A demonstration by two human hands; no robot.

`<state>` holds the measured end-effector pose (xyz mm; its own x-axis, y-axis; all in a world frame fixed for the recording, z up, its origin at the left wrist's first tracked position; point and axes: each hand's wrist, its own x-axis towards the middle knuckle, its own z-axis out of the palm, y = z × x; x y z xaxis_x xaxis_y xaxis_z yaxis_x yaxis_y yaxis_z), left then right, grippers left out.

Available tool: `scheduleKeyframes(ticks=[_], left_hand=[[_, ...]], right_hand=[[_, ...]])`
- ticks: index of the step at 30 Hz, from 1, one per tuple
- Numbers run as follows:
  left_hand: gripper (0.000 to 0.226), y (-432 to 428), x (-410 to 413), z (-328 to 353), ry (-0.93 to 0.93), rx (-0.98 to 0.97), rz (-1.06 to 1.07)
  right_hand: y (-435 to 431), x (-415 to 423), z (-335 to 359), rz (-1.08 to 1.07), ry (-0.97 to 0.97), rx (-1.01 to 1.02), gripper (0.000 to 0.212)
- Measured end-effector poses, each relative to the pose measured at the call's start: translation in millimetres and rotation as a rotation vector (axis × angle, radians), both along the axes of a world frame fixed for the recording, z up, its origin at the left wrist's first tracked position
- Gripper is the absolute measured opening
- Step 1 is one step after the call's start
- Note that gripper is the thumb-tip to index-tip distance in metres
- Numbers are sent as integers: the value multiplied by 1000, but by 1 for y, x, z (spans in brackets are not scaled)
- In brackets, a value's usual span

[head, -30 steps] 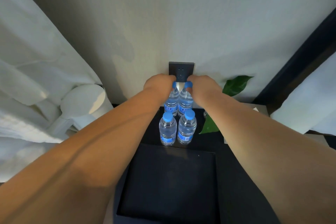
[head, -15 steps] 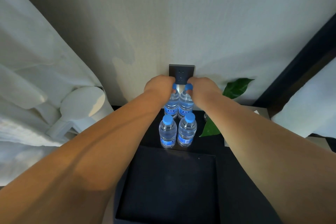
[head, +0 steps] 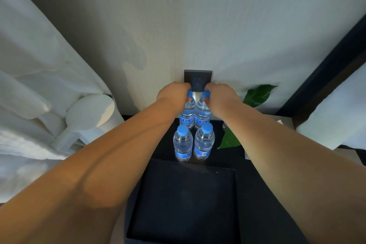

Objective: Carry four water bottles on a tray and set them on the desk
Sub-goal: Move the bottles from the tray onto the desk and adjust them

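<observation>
Several clear water bottles with blue caps stand two by two on the dark desk (head: 255,164) against the wall. My left hand (head: 172,93) grips the cap of the back left bottle (head: 187,116). My right hand (head: 221,94) grips the cap of the back right bottle (head: 202,117). The front left bottle (head: 182,144) and the front right bottle (head: 204,142) stand untouched just before them. A black square tray (head: 142,200) lies nearest me, with nothing in it. Both forearms reach over the tray's sides.
A black wall socket (head: 198,78) sits just behind my hands. A white kettle (head: 93,113) stands at the left beside white curtains (head: 29,77). Green leaves (head: 257,95) are at the right of the bottles. A dark frame (head: 326,77) runs up the right.
My hands and the two back bottles have barely shifted; the grip on the caps is the same. The front pair has not moved.
</observation>
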<state>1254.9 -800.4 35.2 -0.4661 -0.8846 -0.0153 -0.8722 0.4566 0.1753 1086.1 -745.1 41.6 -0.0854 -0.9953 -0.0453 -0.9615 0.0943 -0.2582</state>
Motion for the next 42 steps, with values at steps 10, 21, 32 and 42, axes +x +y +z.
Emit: scheduleKeyframes(ticks=[10, 21, 32, 42], left_hand=[[40, 62, 35, -4, 205, -44, -83], [29, 113, 50, -13, 104, 83, -48], [27, 80, 35, -10, 47, 58, -68], [38, 50, 29, -9, 39, 52, -20]], right_hand=[[68, 3, -2, 67, -180, -96, 37], [105, 20, -13, 123, 28, 21, 40], [82, 22, -9, 80, 46, 81, 17], [50, 15, -11, 51, -28, 36, 33]])
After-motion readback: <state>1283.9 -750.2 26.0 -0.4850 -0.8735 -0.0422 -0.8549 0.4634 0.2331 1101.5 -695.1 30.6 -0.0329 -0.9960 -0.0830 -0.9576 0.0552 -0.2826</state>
